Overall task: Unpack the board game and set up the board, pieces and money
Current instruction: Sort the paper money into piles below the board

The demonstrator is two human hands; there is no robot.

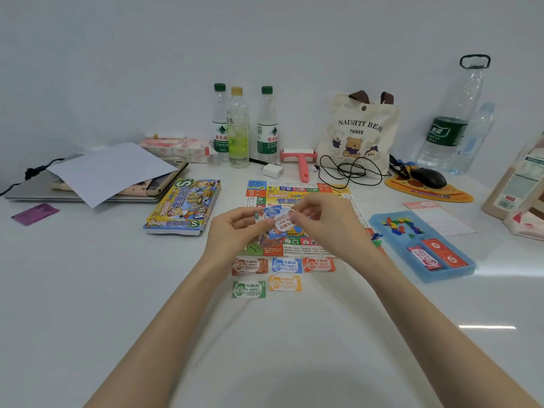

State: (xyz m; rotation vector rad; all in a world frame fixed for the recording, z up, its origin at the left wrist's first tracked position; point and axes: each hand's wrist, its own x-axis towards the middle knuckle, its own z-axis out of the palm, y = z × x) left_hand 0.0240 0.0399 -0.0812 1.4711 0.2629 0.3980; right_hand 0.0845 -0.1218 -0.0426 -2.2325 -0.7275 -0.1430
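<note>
Blue tray (447, 275) holds coloured pieces (401, 225) and card packs (435, 256). Left hand (232, 228) and right hand (323, 219): each grip pinches the banknotes (279, 222), held between them above the board (294, 190).

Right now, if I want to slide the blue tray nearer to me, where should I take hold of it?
Pinch the raised rim at the near short end of the blue tray, coming from the near side. It lies flat with that end nearest you. Loose coloured pieces sit in its far compartment, so it is probably best kept level.
</note>
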